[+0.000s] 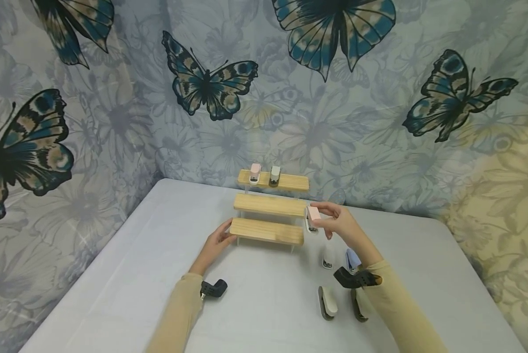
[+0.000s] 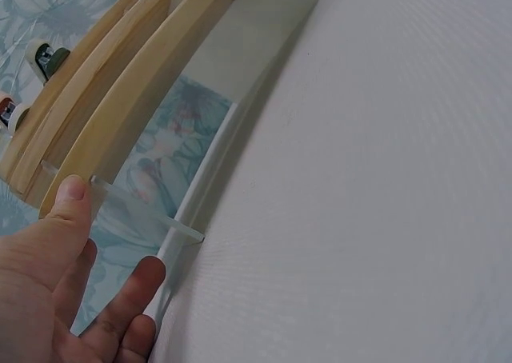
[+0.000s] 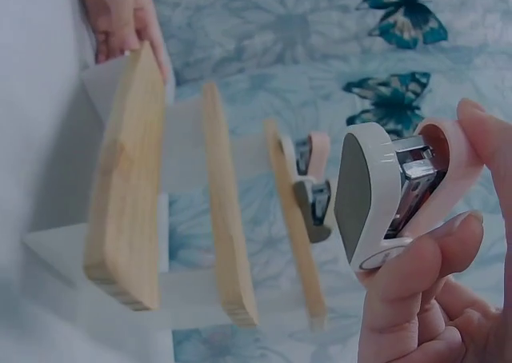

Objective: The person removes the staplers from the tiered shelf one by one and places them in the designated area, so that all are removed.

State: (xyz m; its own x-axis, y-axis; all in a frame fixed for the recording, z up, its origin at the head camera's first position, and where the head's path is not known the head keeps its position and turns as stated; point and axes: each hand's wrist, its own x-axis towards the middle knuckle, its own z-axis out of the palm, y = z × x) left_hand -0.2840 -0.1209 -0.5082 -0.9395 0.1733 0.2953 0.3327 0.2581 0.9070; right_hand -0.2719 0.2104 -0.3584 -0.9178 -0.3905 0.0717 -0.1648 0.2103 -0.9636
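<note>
Right hand (image 1: 340,223) pinching a pink stapler (image 1: 313,215) beside the middle step of the wooden shelf (image 1: 270,205). Left hand (image 1: 217,241), fingers flat, steadying the bottom step. Best set down gently, flat, away from the edge.

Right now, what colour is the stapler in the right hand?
Pale pink with a white base: the stapler, pinched by the right hand, shows best in the right wrist view.

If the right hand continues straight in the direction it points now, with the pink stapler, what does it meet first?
Probably the middle shelf of the wooden stand: the right hand holds the pink stapler just beside its right end, pointing left. Depth is unclear, so it could pass just in front.
</note>
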